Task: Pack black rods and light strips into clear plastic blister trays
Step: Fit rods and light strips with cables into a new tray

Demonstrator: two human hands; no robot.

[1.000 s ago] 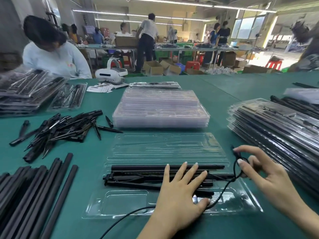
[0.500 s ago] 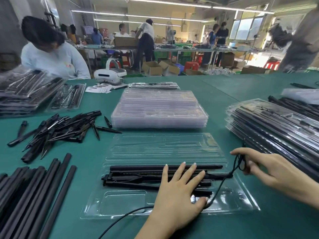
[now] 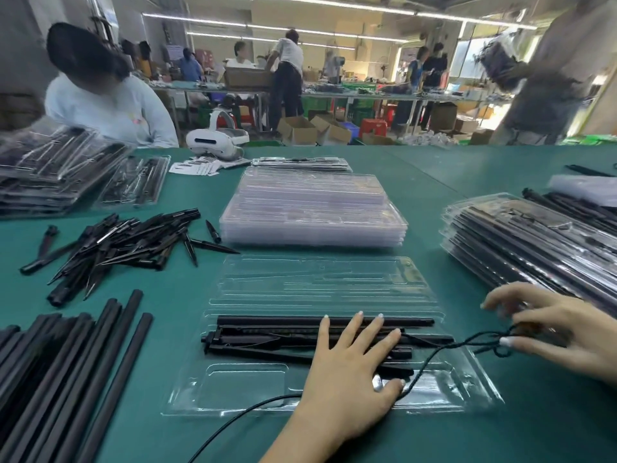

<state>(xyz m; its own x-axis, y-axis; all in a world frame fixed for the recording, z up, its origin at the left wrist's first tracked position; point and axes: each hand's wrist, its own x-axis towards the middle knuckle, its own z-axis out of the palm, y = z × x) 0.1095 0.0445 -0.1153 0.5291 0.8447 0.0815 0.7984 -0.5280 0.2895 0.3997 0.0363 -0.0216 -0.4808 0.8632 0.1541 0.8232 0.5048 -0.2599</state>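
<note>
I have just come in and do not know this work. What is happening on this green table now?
A person is packing an open clear blister tray. The left hand lies flat, fingers straight, on the black rods already in the tray. The right hand pinches a thin black cable just right of the tray. Empty trays are stacked behind, filled trays at the right, loose black rods and black spikes at the left.

An open clear blister tray point(image 3: 240, 389) lies flat on the green table, lid half folded back. Its near half holds a long black rod point(image 3: 267, 321) lying crosswise, with black light strips point(image 3: 260, 342) just below it. A thin black cable point(image 3: 444, 349) trails from them over the tray's right side.
</note>
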